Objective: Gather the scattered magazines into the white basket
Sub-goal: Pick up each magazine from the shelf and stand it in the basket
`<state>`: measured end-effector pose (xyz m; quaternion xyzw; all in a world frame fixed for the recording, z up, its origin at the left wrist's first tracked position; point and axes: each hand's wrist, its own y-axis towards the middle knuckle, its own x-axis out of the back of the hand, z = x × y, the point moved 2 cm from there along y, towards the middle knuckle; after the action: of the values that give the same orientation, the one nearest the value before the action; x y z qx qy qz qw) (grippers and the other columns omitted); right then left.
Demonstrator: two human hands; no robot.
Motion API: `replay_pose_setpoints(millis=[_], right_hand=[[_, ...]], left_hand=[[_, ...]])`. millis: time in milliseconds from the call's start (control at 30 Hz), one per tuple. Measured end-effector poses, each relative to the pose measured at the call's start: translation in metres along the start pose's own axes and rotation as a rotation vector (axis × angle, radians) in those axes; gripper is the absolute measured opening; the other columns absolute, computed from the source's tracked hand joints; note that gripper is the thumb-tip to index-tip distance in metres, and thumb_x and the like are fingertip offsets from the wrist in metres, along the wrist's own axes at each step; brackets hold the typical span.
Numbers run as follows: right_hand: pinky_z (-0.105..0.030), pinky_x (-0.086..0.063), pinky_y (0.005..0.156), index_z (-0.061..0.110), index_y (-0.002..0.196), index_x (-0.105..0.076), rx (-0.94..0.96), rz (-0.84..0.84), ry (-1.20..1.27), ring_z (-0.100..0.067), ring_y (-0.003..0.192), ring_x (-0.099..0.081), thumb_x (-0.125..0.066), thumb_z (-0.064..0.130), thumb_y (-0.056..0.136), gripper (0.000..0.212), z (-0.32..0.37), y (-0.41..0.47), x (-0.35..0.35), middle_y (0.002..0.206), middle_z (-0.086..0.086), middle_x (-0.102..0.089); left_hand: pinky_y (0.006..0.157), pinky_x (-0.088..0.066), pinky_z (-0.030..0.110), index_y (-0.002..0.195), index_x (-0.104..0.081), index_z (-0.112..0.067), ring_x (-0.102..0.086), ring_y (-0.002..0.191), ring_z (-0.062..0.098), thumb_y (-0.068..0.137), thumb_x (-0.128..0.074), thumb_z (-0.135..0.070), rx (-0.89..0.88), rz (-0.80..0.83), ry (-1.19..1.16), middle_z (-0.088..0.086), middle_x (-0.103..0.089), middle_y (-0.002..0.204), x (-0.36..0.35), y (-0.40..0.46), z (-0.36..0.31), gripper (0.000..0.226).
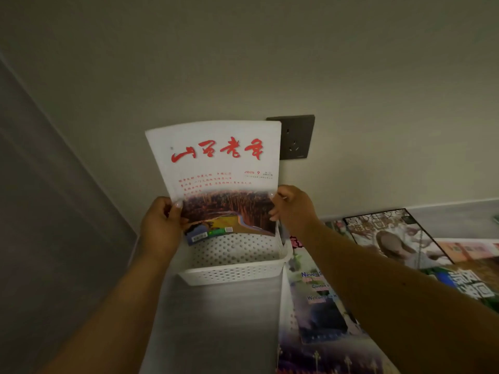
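Grey wall [351, 76] with socket [297, 137] behind pale surface [216, 319]. Both hands, left [159, 225] and right [294, 209], grip magazine [216, 168] upright over basket [235, 271]. More magazines [391, 238] lie right.

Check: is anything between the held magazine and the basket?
Nothing visible. Both hands, left and right, hold the magazine upright, its lower edge already at the open white basket, whose visible inside looks bare.

Magazine [218, 171] upright, lower edge inside the basket [235, 273], held at both sides: left hand [160, 225] on its left edge, right hand [294, 209] on its right. Basket on the table [216, 325] against the wall [270, 63]. Socket [298, 137] on wall behind the magazine. Loose magazines [318, 306] overlapping right of the basket.
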<state>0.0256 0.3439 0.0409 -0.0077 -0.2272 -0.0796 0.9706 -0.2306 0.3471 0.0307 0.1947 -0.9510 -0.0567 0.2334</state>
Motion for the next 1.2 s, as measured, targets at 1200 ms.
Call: replay_pose_setpoints(millis=[1200], right_hand=[[-0.027, -0.043, 0.074, 0.022, 0.092, -0.055, -0.402, -0.109, -0.135, -0.017, 0.086, -0.051, -0.054, 0.014, 0.089, 0.008, -0.128, -0.098, 0.120, 0.094, -0.003, -0.058]], left_hand=[[0.069, -0.054, 0.037, 0.080, -0.051, -0.021, -0.062, 0.069, 0.022, 0.093, -0.050, -0.012, 0.260, 0.547, -0.009, 0.007, -0.064, 0.080, -0.129, -0.195, -0.067, 0.016]])
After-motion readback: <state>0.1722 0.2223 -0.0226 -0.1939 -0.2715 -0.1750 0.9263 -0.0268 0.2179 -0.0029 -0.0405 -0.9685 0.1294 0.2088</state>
